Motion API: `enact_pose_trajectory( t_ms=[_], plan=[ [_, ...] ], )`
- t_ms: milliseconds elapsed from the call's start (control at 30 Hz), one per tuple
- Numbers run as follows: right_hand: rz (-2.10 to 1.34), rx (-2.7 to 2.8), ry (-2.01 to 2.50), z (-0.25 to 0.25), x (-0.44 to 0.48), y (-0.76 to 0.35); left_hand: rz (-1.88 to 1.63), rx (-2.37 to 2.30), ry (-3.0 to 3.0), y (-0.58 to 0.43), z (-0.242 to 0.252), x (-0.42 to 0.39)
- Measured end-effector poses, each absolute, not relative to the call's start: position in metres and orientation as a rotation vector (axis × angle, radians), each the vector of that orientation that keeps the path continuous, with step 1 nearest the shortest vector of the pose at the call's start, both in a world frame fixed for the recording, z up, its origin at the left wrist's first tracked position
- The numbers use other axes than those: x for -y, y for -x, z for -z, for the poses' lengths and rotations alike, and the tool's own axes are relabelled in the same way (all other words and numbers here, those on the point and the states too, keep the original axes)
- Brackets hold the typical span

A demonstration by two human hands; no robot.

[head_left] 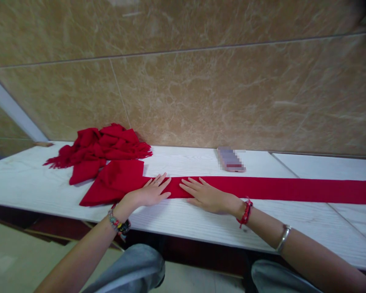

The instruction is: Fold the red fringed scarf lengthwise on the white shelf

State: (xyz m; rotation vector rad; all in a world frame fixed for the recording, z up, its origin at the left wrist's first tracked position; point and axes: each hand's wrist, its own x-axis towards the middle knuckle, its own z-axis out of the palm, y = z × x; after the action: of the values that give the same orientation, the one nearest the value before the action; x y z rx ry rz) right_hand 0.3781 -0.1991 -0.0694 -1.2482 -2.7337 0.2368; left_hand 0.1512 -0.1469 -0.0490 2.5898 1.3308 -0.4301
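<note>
A red scarf [277, 189] with fringed ends lies along the white table, its right part a long, narrow, flat strip. Toward the left it widens into a loose fold, and a crumpled red heap [100, 142] with fringe sits behind that; whether the heap is the same piece I cannot tell. My left hand [151, 192] rests flat on the strip near the fold, fingers spread. Just to its right, my right hand [205, 195] also presses flat on the strip with fingers stretched out. Neither hand grips the cloth.
Behind the strip, a phone [231, 159] lies on the white table [183, 160] near the tiled wall [201, 97]. Seams cross the tabletop at the right. My knees are at the table's front edge, above dark shelving [195, 254].
</note>
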Motion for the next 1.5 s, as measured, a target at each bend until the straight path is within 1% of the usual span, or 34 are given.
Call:
enact_pose_trajectory(
  t_ms=[267,467,633,733,833,933,1000,1133,1300,1500],
  plan=[
    [-0.226,2.767,1.225,0.069,0.190,-0.367,0.495,-1.510,-2.579,-0.103,0.019,0.141],
    [-0.210,2.795,1.086,0.072,0.184,-0.345,0.552,-1.320,-2.597,-0.109,0.029,0.144],
    [-0.258,2.804,1.066,0.076,0.183,-0.346,0.564,-1.316,-2.570,-0.103,0.024,0.144],
    [-0.255,2.773,1.045,0.070,0.180,-0.338,0.431,-1.471,-2.598,-0.091,0.013,0.142],
    [-0.198,2.738,1.033,0.064,0.171,-0.313,0.283,-1.763,-2.580,-0.079,0.008,0.137],
    [-0.168,2.727,1.013,0.065,0.162,-0.285,0.384,-1.916,-2.413,-0.070,0.014,0.131],
    [-0.160,2.742,0.986,0.071,0.157,-0.272,0.455,-1.886,-2.323,-0.067,0.019,0.128],
    [-0.116,2.782,0.914,0.083,0.153,-0.266,0.436,-1.822,-2.333,-0.064,0.022,0.130],
    [0.027,2.706,0.858,0.082,0.156,-0.267,0.356,-1.712,-2.500,-0.052,0.007,0.141],
    [0.075,2.679,0.793,0.076,0.157,-0.266,0.278,-1.698,-2.740,-0.017,-0.005,0.137]
  ],
)
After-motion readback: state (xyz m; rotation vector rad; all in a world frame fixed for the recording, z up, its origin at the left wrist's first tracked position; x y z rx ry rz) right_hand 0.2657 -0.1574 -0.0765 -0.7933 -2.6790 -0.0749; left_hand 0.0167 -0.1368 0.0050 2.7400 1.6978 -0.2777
